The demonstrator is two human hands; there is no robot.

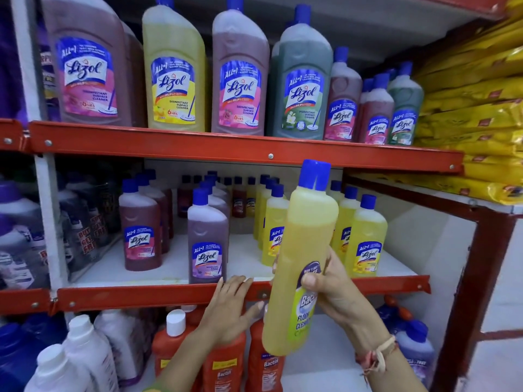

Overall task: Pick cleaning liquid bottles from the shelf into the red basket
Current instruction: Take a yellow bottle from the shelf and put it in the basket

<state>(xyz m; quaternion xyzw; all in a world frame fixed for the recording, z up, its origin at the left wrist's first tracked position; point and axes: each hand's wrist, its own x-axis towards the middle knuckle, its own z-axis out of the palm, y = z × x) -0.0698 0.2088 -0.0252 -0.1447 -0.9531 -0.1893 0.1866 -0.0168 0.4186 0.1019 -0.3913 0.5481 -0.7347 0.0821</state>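
My right hand [331, 290] grips a tall yellow floor-cleaner bottle [300, 250] with a blue cap, held tilted in front of the middle shelf. My left hand [229, 309] is open, fingers spread, resting on the red front rail of the middle shelf [141, 295], just left of the bottle. Behind the held bottle stand yellow Lizol bottles [366, 239]. A purple Lizol bottle [208, 239] and a maroon one [140, 230] stand further left on the same shelf. The red basket is out of view.
Large Lizol bottles [172, 69] line the top shelf. Orange Bactin bottles [223, 366] and white-capped bottles [82, 355] fill the bottom shelf under my arms. Yellow packs [475, 103] are stacked at the right. A red upright post [478, 278] stands at the right.
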